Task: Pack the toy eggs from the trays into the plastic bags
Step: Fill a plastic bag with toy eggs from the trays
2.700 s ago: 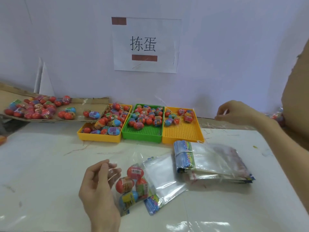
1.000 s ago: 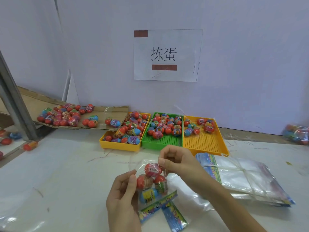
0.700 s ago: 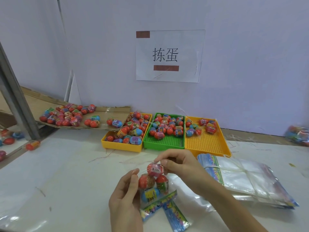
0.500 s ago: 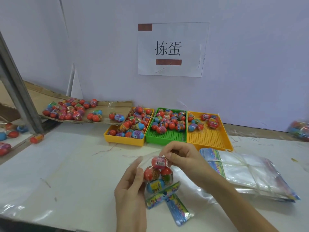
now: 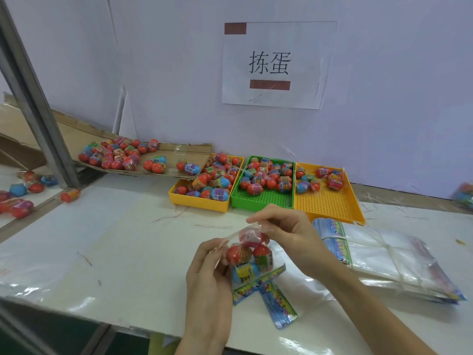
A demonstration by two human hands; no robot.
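I work at a white table (image 5: 128,239) against a pale wall with a paper sign (image 5: 276,65). Three trays (image 5: 263,203) of toy eggs (image 5: 266,175) sit ahead. My left hand (image 5: 207,272) and right hand (image 5: 289,234) pinch the mouth of a plastic bag (image 5: 252,257) holding eggs. The bundle of empty bags (image 5: 384,257) lies just right; something colourful at the right edge is blurred.

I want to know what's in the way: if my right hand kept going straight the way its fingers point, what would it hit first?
The right hand points left, at the bag of eggs it pinches; past that comes the left hand holding the bag's other side. Depth is hard to judge.
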